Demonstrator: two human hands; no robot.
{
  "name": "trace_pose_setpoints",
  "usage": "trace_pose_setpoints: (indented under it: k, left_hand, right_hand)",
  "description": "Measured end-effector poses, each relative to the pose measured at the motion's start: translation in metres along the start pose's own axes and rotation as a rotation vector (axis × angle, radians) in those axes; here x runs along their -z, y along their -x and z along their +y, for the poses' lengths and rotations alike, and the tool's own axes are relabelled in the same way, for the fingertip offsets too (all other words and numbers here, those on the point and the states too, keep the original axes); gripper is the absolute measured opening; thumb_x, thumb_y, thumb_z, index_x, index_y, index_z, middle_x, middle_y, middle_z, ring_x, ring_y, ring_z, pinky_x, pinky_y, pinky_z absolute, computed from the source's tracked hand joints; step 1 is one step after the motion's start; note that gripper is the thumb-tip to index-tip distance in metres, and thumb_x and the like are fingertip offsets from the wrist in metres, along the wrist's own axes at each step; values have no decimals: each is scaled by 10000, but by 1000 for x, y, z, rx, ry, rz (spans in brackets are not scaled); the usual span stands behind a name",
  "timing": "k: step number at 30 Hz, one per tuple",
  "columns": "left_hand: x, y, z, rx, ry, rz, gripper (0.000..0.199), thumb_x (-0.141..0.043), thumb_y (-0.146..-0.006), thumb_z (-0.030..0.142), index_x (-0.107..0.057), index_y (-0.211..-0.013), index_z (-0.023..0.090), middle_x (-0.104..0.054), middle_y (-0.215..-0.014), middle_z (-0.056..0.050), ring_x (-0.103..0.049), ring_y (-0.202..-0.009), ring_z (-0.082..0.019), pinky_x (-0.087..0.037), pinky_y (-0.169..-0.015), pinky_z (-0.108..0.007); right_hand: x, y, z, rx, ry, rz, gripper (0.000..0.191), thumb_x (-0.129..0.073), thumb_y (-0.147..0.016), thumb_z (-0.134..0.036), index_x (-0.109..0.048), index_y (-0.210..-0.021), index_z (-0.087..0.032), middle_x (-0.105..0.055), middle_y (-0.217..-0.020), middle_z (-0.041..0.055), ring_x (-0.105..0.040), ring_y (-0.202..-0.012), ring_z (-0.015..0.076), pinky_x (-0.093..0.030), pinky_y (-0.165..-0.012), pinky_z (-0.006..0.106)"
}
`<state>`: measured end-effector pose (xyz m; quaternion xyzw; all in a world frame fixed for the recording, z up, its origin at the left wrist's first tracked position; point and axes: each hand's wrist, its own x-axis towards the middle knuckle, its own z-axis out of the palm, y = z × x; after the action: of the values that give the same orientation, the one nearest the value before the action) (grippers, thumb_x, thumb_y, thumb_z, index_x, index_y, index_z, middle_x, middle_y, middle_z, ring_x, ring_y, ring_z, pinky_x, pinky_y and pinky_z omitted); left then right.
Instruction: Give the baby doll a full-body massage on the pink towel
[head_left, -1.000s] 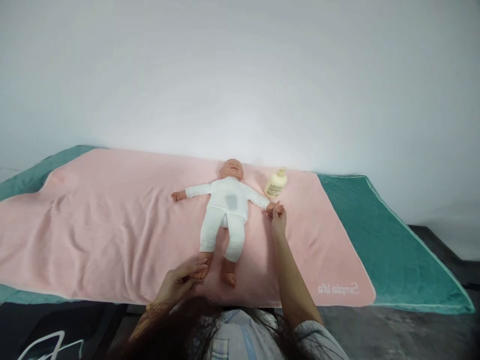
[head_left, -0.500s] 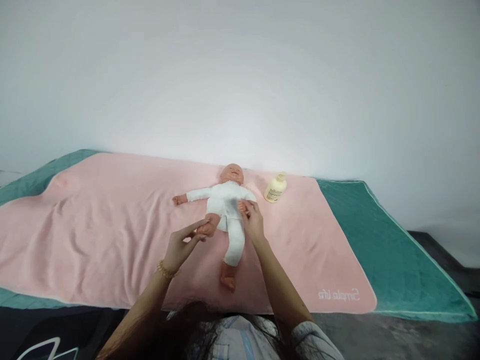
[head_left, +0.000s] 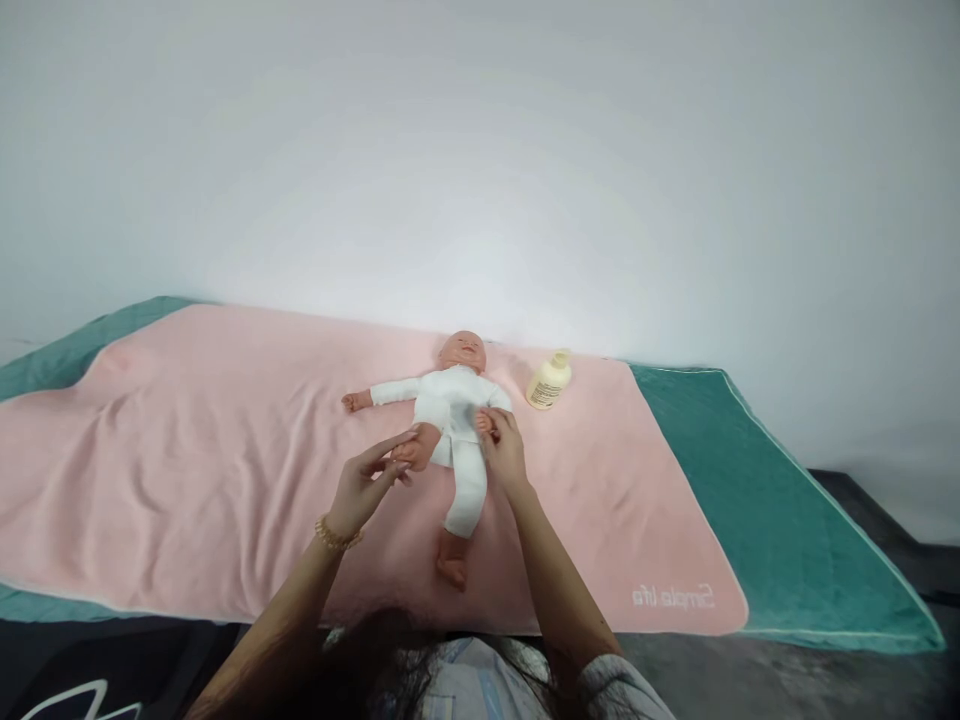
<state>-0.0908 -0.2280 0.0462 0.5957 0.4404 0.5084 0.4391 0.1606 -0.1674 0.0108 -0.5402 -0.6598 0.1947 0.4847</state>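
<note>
A baby doll (head_left: 455, 395) in white cloth lies on its back on the pink blanket (head_left: 225, 450), head toward the wall. Its leg on the left is bent, and my left hand (head_left: 369, 480) pinches that foot (head_left: 409, 455) between thumb and fingers. My right hand (head_left: 504, 448) holds the doll's small hand (head_left: 484, 422) low on its body. The doll's other leg (head_left: 466, 488) lies stretched toward me, and its other arm (head_left: 395, 391) reaches out to the left. A pale yellow bottle (head_left: 549, 381) stands right of the doll's head.
A green cover (head_left: 780, 500) shows under the blanket at both sides. The white wall (head_left: 480, 150) rises behind the far edge. A dark item with white lines (head_left: 82, 670) is at the lower left.
The view has shifted slightly. Both hands keep their grips on the doll's foot and hand, with hardly any visible motion.
</note>
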Motion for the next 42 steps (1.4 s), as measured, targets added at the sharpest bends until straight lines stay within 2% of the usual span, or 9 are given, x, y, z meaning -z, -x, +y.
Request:
trace_pose_setpoints:
  k: [5,10,13,15,20,27,33,38,42]
  left_hand:
    - [11,43,-10,61,23,-56,376,-639,-851,356,-655,-1177,169,-678,-1185,-128,-636,-579,-140,-568,-580,-301]
    - [16,81,-33,136,-19,-57,375,-624,-852,384,-673,-1157,171,-671,-1202,-131,-629,-556,-137,-570,-559,-289]
    - [14,96,-46,173,-112,-121,364,-613,-847,401,-702,-1125,182,-679,-1190,-113,-704,-887,-251,-592,-783,-366]
    - [12,103,-51,182,-145,-173,352,-596,-851,394,-711,-1123,203,-674,-1204,-93,-629,-1124,-293,-522,-956,-417]
    - [4,113,-59,201,-225,-244,324,-553,-857,365,-719,-1121,275,-649,-1248,-43,-583,-1194,-285,-456,-1042,-403]
    - [5,118,-65,164,-290,-231,326,-520,-875,369,-714,-1124,289,-666,-1213,-36,-608,-1162,-266,-462,-1027,-399]
    - [9,107,-46,79,-257,-163,327,-561,-864,376,-711,-1123,244,-684,-1183,-50,-646,-1105,-254,-551,-911,-351]
    - [3,80,-22,36,-190,-149,320,-588,-856,343,-693,-1132,220,-706,-1137,-84,-696,-618,-167,-590,-534,-266]
    - [-9,52,-15,-43,-124,-48,296,-581,-866,319,-684,-1116,197,-745,-999,-80,-632,-502,-122,-572,-525,-264]
  right_hand:
    - [31,-2,17,-240,-126,221,478,-547,-831,-396,-552,-1255,-175,-624,-1170,118,-637,-852,197,-532,-774,355]
    - [61,4,38,-500,-103,359,557,-542,-816,-529,-549,-1201,-127,-707,-874,90,-663,-728,219,-518,-715,348]
    - [67,11,49,-545,-95,374,546,-532,-810,-578,-578,-1102,-119,-715,-835,102,-674,-740,244,-512,-704,345]
    - [69,14,53,-566,-92,376,548,-531,-802,-615,-597,-1040,-126,-722,-860,120,-679,-764,255,-508,-704,337]
    - [69,17,58,-590,-96,378,568,-546,-779,-638,-612,-1020,-128,-719,-971,148,-680,-824,270,-508,-697,332]
    - [71,17,50,-586,-120,383,522,-563,-791,-573,-614,-1049,-122,-718,-994,149,-683,-846,261,-508,-714,321]
    - [65,15,35,-562,-150,412,541,-553,-793,-585,-626,-1051,-116,-721,-972,143,-680,-866,272,-514,-743,347]
    - [39,13,11,-464,-200,422,491,-584,-795,-486,-613,-1154,-153,-681,-1142,112,-639,-1034,250,-503,-873,352]
    - [10,18,-8,-248,-151,353,394,-583,-822,-390,-624,-1150,-175,-653,-1187,98,-597,-1106,235,-456,-985,399]
